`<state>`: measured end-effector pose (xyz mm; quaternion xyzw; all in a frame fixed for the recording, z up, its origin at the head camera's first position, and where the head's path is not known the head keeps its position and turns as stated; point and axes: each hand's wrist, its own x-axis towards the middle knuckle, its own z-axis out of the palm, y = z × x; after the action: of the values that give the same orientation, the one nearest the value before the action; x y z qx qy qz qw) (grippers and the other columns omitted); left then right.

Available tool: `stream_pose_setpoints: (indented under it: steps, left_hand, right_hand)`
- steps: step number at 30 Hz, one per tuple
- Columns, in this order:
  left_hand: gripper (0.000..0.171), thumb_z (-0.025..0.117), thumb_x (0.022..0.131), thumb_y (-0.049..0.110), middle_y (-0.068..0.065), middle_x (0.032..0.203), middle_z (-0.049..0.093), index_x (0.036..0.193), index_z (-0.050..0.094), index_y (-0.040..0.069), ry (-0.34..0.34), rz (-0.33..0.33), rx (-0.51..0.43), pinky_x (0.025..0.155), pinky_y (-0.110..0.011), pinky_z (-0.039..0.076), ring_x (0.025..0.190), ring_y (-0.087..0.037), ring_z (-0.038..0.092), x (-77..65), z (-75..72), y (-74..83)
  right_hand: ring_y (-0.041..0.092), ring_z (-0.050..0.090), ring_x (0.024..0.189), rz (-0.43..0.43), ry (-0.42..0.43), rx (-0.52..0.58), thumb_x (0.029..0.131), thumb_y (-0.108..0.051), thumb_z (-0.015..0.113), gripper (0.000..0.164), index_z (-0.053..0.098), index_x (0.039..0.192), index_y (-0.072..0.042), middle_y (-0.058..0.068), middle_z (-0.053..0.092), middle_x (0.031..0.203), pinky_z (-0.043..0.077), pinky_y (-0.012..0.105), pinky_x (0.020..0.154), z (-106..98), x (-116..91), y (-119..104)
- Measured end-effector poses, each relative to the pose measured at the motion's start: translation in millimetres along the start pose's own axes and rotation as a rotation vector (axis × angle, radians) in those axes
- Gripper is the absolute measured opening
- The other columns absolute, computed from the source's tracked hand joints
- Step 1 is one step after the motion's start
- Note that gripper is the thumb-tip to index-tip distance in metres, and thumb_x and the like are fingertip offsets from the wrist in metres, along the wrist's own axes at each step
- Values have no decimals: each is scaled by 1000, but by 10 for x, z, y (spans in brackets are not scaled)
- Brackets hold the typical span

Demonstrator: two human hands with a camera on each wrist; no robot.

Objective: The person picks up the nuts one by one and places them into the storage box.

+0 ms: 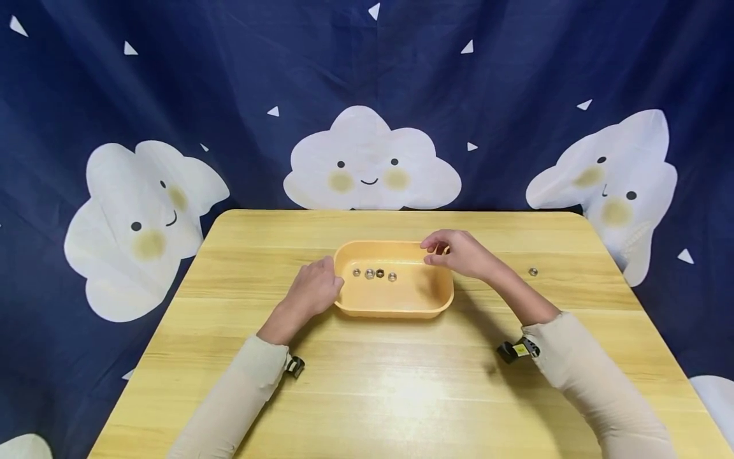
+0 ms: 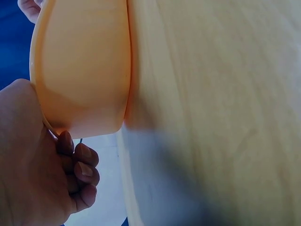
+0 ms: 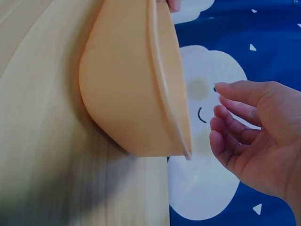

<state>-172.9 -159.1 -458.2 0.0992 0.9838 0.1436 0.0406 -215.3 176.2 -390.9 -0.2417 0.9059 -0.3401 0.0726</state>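
My left hand [image 1: 314, 285] grips the left rim of a yellow-orange plastic basin [image 1: 392, 313], thumb at the edge and fingers curled beneath it in the left wrist view. Inside the basin several hex nuts lie in a loose row, among them a dark one [image 1: 380, 273] and a silver one at the right [image 1: 392, 276]. Over the basin's far right corner hovers my right hand [image 1: 459, 252]. Its fingers are loosely bent, apart from the basin wall [image 3: 127, 80] in the right wrist view, with nothing visible between them.
A single silver nut [image 1: 533, 271] lies on the wooden table [image 1: 367, 382], right of the basin beyond the right forearm. A dark blue curtain [image 1: 367, 57] with cloud faces hangs behind the table's far edge. Both wrists carry small black cameras.
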Motion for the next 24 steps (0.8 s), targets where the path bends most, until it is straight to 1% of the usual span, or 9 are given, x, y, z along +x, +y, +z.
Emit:
stream_pose_setpoints:
  steps: [5,11,15,18,22,24]
  left_hand:
    - [27,45,101,28,-9,85,53,104,52,2,-7,3,6,77,-40,44,78,-26,50,0,22,-6]
    - [27,45,101,28,-9,82,53,103,51,2,4,8,18,77,-40,44,76,-26,50,8,18,-18]
    - [27,45,100,27,-9,82,53,103,51,2,7,16,13,76,-40,44,76,-26,50,8,20,-23]
    - [26,45,100,26,-9,82,54,103,52,1,14,19,9,75,-39,44,76,-26,50,6,28,-28]
    - [26,46,99,26,-8,82,53,103,52,1,24,23,11,74,-39,44,75,-25,50,6,33,-37]
    - [26,46,99,26,-8,81,53,102,52,2,28,26,12,74,-39,44,75,-25,50,4,29,-38]
  right_hand:
    - [21,67,90,-19,26,-11,90,-12,77,27,74,115,-1,10,76,100,54,30,79,-68,-88,44]
    - [21,67,91,-30,43,-22,91,-11,77,25,74,114,-2,14,76,104,54,28,78,-129,-171,90]
    - [20,67,90,-17,52,-31,91,-12,77,25,74,113,-2,12,75,102,54,27,78,-157,-231,123]
    - [20,67,90,2,57,-35,91,-12,77,26,73,114,-1,12,75,102,56,29,81,-180,-285,151]
    - [22,67,92,34,63,-46,91,-11,77,27,72,115,1,16,74,105,57,31,83,-216,-373,209]
    - [22,68,93,50,68,-54,91,-11,77,28,72,116,0,17,74,107,56,29,83,-235,-422,246]
